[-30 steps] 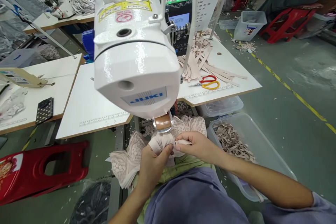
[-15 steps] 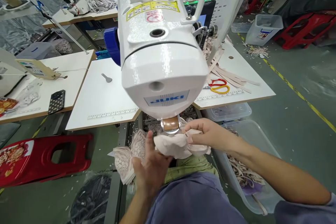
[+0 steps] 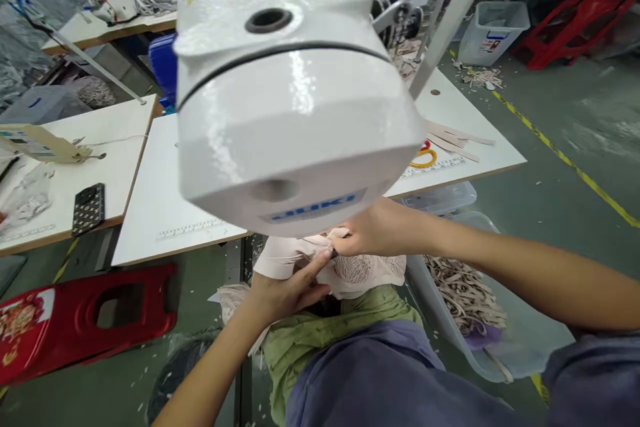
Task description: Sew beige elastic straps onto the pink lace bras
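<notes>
- The pale pink lace bra (image 3: 370,272) is at lower centre, gathered above the person's lap, just under the nose of the white JUKI sewing machine (image 3: 300,127).
- The left hand (image 3: 293,290) pinches the bra's plain fabric, thumb uppermost; a small dark bit near its thumb tip is too small to name.
- The right hand (image 3: 370,230) pinches the same fabric just beside the left thumb, its upper part close below the machine head.
- Done, as far as shows: the lace part and the plain fabric appear to be joined in one piece, so the bra looks well into its making.
- Left, by judgement: this piece seems to be in mid-handling, neither let go nor set aside. The machine head hides the needle, so whether any cloth lies under it cannot be told.
- More pale lace (image 3: 234,299) hangs left of the hands; whether it is finished, waiting or part of the same piece is unclear.
- Fabric strips (image 3: 463,297) lie in the clear plastic bin (image 3: 533,347) at lower right, apart from the hands.
</notes>
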Available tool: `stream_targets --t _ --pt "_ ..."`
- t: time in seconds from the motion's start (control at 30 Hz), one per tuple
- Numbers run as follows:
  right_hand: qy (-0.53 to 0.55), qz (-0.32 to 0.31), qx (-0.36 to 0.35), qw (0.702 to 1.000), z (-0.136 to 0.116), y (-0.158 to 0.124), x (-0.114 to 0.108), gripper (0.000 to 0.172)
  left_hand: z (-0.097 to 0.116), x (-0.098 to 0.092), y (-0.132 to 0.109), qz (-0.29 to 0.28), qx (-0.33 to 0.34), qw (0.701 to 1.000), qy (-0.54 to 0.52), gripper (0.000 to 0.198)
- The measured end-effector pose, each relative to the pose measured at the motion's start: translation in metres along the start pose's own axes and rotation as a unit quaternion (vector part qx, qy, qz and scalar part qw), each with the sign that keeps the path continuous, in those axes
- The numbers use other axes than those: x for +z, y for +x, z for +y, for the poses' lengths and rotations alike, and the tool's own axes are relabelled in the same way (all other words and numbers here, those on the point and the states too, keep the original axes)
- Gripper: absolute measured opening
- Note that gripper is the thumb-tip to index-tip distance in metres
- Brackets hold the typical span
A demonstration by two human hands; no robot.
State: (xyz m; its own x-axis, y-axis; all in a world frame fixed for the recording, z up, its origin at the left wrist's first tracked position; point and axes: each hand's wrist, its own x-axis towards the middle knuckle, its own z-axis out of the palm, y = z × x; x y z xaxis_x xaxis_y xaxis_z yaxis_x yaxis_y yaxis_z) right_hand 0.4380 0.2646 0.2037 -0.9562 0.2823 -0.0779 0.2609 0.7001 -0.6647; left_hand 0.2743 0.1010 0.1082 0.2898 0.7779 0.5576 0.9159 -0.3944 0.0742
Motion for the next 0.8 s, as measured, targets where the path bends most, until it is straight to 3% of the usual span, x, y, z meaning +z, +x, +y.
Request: stream_targets --t 0.1,0.2,0.27,0.4,0.47,0.7,0.8 --pt "-0.025 -0.040 0.014 0.999 -0.003 -0.002 -0.004 0.027 -0.005 0.000 0.005 0.002 0.043 0.999 0.033 0.036" --pt "-0.019 -0.014 0.021 1.000 0.006 -0.008 0.005 0.016 -0.002 0.000 0.005 -0.028 0.028 0.999 0.029 0.044" --pt "-0.013 0.052 -0.003 0.999 0.017 -0.016 0.020 0.008 0.003 0.000 0.003 -0.047 -0.004 0.999 0.008 0.052" --pt "-0.038 0.234 -0.084 0.968 0.035 -0.029 0.048 0.018 0.020 -0.002 0.002 -0.081 -0.083 0.993 -0.026 0.060" --pt "-0.038 0.279 -0.108 0.954 0.038 -0.031 0.054 0.019 0.028 -0.003 0.004 -0.089 -0.117 0.989 -0.024 0.061" --pt "-0.010 0.292 -0.083 0.953 0.030 -0.027 0.053 0.020 0.053 -0.004 0.014 -0.082 -0.189 0.978 0.001 0.055" --pt "-0.030 0.307 -0.111 0.945 0.035 -0.031 0.059 0.018 0.058 -0.006 0.019 -0.092 -0.200 0.975 0.021 0.053"
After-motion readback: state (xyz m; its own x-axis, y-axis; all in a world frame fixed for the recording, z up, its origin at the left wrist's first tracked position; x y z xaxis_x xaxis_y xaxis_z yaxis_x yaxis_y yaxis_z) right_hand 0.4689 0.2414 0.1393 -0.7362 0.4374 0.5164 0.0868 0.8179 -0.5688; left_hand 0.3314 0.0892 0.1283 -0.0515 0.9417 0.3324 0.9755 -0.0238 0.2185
